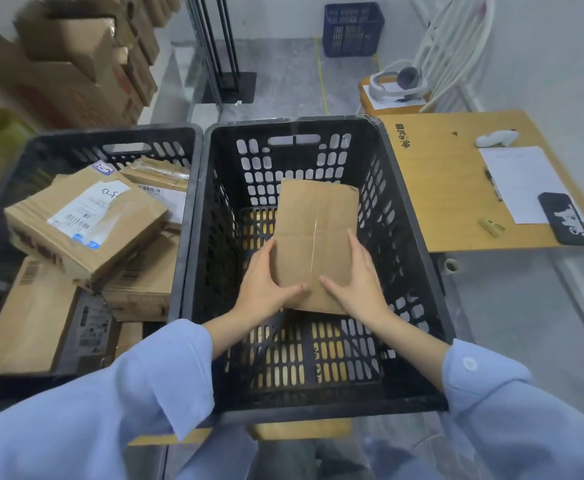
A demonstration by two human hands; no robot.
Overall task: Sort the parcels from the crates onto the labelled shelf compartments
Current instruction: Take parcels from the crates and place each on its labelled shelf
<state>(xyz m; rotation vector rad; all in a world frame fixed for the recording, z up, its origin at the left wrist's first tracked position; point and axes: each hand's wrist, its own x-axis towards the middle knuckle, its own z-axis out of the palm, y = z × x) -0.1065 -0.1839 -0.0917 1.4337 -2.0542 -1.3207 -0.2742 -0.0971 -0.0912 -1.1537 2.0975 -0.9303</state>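
Two arms in blue sleeves [152, 386] reached into a black crate [401, 216]. The left hand [266, 282] and right hand [356, 282] gripped a plain brown parcel [315, 233] by its near end, thumbs on top, inside the crate. To the left, a second crate [110, 131] held labelled boxes [86, 220]. A table [450, 188] stood to the right.

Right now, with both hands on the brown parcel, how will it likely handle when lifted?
The brown parcel looks like flat cardboard, so probably stiff, not floppy. Its thin shape suggests it is light. The left hand and right hand hold its matte sides, so slipping seems unlikely.
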